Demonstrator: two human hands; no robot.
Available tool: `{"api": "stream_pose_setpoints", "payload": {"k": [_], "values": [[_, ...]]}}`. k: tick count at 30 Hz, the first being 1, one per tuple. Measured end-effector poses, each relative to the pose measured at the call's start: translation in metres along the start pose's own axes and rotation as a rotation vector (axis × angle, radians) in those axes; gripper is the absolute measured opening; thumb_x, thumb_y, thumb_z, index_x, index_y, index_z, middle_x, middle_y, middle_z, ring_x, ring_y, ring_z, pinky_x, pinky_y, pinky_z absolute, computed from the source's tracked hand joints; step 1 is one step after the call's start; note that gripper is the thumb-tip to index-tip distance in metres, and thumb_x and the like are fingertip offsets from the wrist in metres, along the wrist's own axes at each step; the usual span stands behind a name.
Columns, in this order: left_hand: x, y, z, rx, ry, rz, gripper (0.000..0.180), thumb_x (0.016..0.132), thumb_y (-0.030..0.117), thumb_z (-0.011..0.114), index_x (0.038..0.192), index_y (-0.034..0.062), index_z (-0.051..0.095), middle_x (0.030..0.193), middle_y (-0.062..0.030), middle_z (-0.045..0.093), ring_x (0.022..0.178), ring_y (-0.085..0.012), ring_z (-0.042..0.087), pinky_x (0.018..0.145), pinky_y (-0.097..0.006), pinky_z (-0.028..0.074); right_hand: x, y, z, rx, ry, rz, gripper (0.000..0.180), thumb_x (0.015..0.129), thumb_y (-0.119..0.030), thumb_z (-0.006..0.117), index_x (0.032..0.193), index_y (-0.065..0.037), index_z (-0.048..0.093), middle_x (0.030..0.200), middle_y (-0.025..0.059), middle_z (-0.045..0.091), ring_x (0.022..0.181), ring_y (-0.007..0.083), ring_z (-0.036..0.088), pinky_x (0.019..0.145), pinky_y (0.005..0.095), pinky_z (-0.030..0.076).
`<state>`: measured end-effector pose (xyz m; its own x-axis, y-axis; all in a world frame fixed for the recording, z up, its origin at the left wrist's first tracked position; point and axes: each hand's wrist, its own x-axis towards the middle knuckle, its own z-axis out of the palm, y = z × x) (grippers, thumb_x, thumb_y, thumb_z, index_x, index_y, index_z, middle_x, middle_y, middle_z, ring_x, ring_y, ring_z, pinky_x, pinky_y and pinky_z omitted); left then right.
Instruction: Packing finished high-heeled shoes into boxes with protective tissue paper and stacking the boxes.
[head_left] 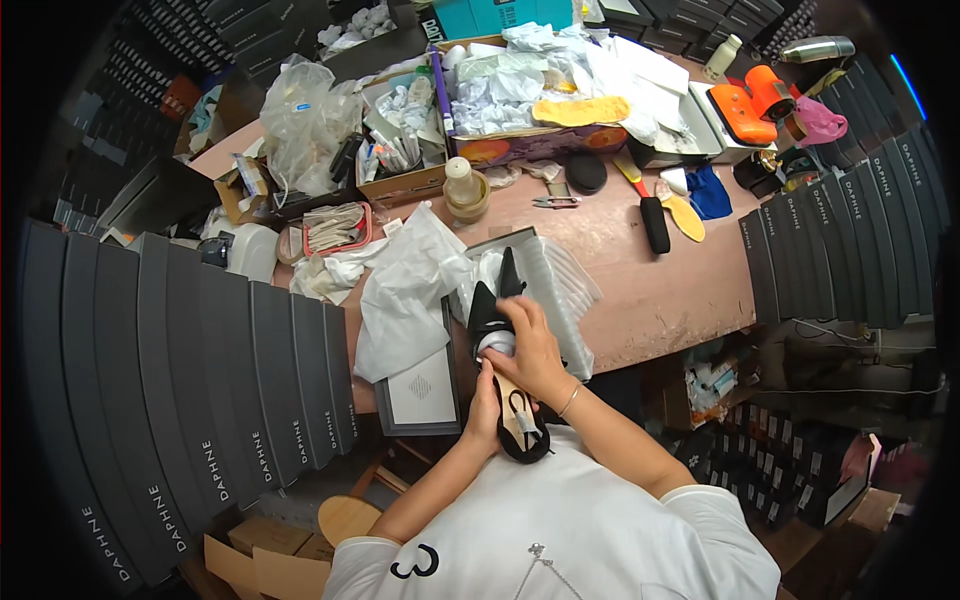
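A black pointed shoe (537, 446) with a tan insole is held in front of my chest, its toe directed away from me. My left hand (484, 412) wraps the side of the shoe near its middle. Across the front part lies my right hand (535, 352), its thumb close to a whitish wad (497, 344) in the opening. A second black pointed piece (511, 275), apparently the other shoe, shows just beyond my fingers over an open shoe box (582, 362) lined with white wrapping. Its exact resting place is partly hidden. White tissue paper (408, 300) covers part of a grey box lid (421, 393).
Stacks of dark shoe boxes (225, 370) wall the left, with more boxes (850, 240) at right. Behind are a box of crumpled paper (500, 150), a bottle (464, 185), small snips (556, 202), a black-handled brush (655, 224) and a yellow insole (684, 217).
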<state>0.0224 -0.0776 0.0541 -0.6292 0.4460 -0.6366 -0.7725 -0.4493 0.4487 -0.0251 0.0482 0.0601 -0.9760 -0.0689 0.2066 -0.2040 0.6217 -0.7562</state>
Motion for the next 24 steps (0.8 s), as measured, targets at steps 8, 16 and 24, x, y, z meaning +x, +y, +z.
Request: {"api": "stream_pose_setpoints", "payload": {"k": [8,16,24], "values": [[0.029,-0.002,0.037,0.119,-0.266,-0.052,0.071,0.094,0.064,0.02,0.109,0.0035,0.053,0.078,-0.009,0.061,0.064,-0.0193,0.062,0.059,-0.029,0.053,0.002,0.024,-0.066,0.121,-0.107,0.138,0.078,0.073,-0.008,0.072,0.14,0.002,0.034,0.119,0.0278,0.056,0.108,0.038,0.058,0.091,0.038,0.046],[0.07,0.047,0.024,1.431,-0.054,0.772,0.025,0.082,-0.001,0.059,0.107,-0.0003,0.062,0.104,-0.0147,0.061,0.097,-0.0297,0.061,0.087,-0.035,0.048,0.026,0.115,-0.124,-0.029,0.165,0.147,0.067,0.072,0.002,0.067,0.133,0.001,0.042,0.123,0.0242,0.054,0.111,0.0401,0.054,0.092,0.0397,0.047],[0.108,0.05,0.001,2.27,-0.418,0.612,0.031,0.074,0.005,0.058,0.105,0.0037,0.062,0.116,-0.0111,0.056,0.124,-0.0288,0.044,0.108,-0.055,0.023,-0.031,0.229,-0.11,-0.197,-0.159,0.356,0.048,0.089,-0.01,0.052,0.136,-0.011,0.044,0.136,0.0227,0.043,0.125,0.0395,0.042,0.105,0.0433,0.034]]}}
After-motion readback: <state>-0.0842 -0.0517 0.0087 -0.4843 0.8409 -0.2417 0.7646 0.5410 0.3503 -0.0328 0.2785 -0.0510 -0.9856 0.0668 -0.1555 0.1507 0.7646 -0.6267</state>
